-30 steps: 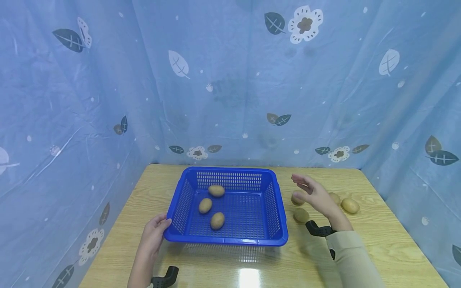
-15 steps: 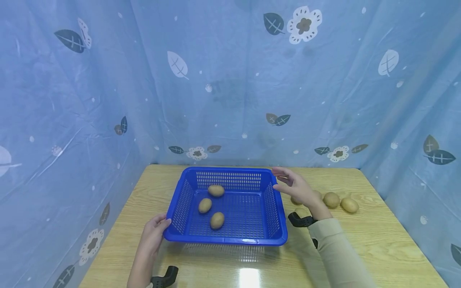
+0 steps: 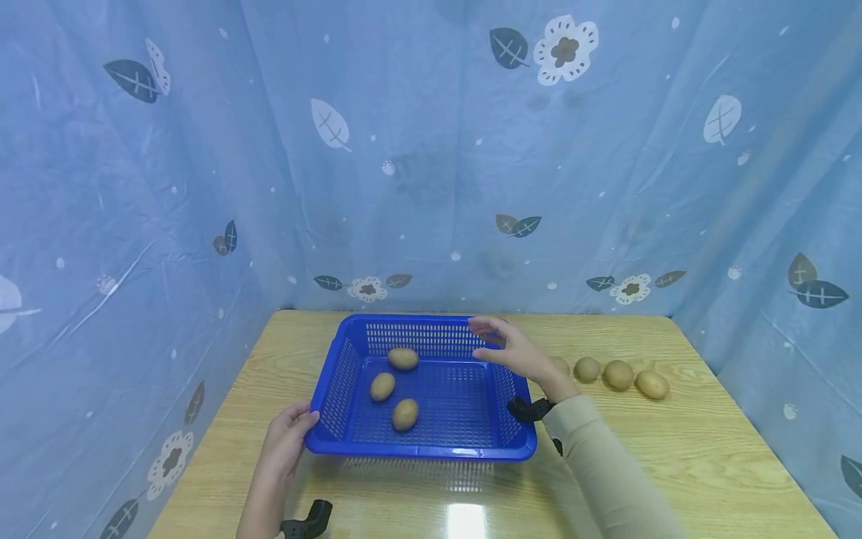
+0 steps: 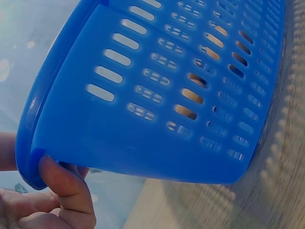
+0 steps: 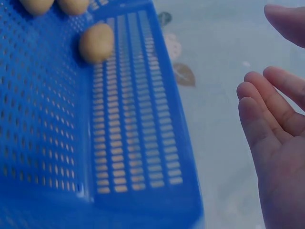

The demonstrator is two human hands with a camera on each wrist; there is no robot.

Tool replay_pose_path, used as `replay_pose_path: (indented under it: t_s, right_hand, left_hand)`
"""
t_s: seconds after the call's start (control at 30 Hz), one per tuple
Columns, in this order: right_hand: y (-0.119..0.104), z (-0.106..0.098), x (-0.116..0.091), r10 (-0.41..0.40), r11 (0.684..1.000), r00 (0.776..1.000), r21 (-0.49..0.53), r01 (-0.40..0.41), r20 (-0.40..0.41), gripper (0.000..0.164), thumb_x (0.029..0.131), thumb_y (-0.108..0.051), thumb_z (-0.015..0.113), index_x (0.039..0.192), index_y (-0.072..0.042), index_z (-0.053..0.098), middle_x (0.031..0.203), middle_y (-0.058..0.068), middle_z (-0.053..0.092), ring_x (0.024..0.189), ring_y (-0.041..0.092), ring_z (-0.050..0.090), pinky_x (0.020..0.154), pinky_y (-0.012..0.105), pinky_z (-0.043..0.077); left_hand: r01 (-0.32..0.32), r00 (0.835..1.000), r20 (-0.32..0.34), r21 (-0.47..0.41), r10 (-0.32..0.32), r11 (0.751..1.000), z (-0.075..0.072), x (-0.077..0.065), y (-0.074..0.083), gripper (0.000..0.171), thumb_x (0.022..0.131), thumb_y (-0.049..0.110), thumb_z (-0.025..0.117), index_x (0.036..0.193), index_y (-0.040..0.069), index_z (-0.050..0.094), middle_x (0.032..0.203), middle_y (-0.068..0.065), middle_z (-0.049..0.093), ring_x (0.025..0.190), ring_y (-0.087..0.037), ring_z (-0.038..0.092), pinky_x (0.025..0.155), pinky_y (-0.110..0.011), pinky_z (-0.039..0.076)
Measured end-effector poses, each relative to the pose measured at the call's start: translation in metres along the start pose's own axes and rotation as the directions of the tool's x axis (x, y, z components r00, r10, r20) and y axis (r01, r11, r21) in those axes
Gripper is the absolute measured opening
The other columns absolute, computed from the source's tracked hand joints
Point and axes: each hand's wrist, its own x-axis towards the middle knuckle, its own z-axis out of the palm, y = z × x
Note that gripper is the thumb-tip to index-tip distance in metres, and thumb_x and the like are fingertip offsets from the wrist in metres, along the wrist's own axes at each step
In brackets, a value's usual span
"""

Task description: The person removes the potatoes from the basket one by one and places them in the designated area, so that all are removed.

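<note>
A blue slotted plastic basket [image 3: 444, 451] stands on the table with three potatoes inside: one near the far wall [image 3: 402, 359], and two closer potatoes [image 3: 405, 415] toward the left. My left hand [image 3: 286, 438] grips the basket's rim at its near left corner, thumb curled over the edge, as the left wrist view [image 4: 66, 191] also shows. Over the basket's far right part hovers my right hand [image 3: 515, 352], fingers spread loosely, nothing in it. In the right wrist view its palm and fingers [image 5: 281, 138] appear beside the basket's wall [image 5: 190, 191].
Several more potatoes lie in a row on the table right of the basket, among them a round potato [image 3: 587, 370] and the rightmost potato [image 3: 652, 384]. My right sleeve [image 3: 599, 457] overlaps the table there. A blue patterned curtain [image 3: 431, 187] surrounds the wooden table [image 3: 707, 449].
My right hand has moved left from above the potatoes on the table to above the basket's right side, uncovering the row of potatoes. My left hand and the basket stay put.
</note>
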Motion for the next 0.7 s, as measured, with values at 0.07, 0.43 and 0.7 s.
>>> replay_pose_path:
  t_s: [0.07,0.43,0.7]
  right_hand:
    - [-0.006,0.006,0.004,0.012,1.0,1.0,-0.009,-0.012,0.018,0.056,0.09,-0.008,0.063,0.139,0.005,0.038,0.141,0.025,0.042,0.131,0.042,0.039,0.111,0.052,0.032]
    - [0.004,0.036,0.034,0.011,0.997,0.994,-0.08,-0.002,0.107,0.059,0.089,-0.019,0.066,0.139,-0.001,0.041,0.138,0.019,0.048,0.129,0.033,0.045,0.109,0.047,0.037]
    - [0.011,0.054,0.047,0.014,0.997,0.985,-0.071,-0.002,0.172,0.055,0.089,-0.018,0.065,0.136,-0.001,0.044,0.135,0.019,0.051,0.126,0.037,0.046,0.107,0.047,0.039]
  left_hand:
    - [0.002,1.0,0.002,-0.007,-0.002,1.0,0.0,0.0,0.0,0.045,0.099,0.02,0.043,0.136,-0.006,0.039,0.133,-0.024,0.051,0.122,-0.031,0.052,0.106,-0.042,0.041]
    - [-0.01,1.0,0.005,0.007,0.01,1.0,-0.001,0.0,0.001,0.044,0.1,0.02,0.043,0.135,-0.007,0.039,0.131,-0.025,0.052,0.113,-0.023,0.057,0.099,-0.032,0.049]
    - [-0.02,1.0,0.005,-0.008,0.02,1.0,0.001,-0.001,0.0,0.046,0.1,0.021,0.045,0.135,-0.008,0.039,0.13,-0.027,0.051,0.112,-0.024,0.058,0.093,-0.027,0.052]
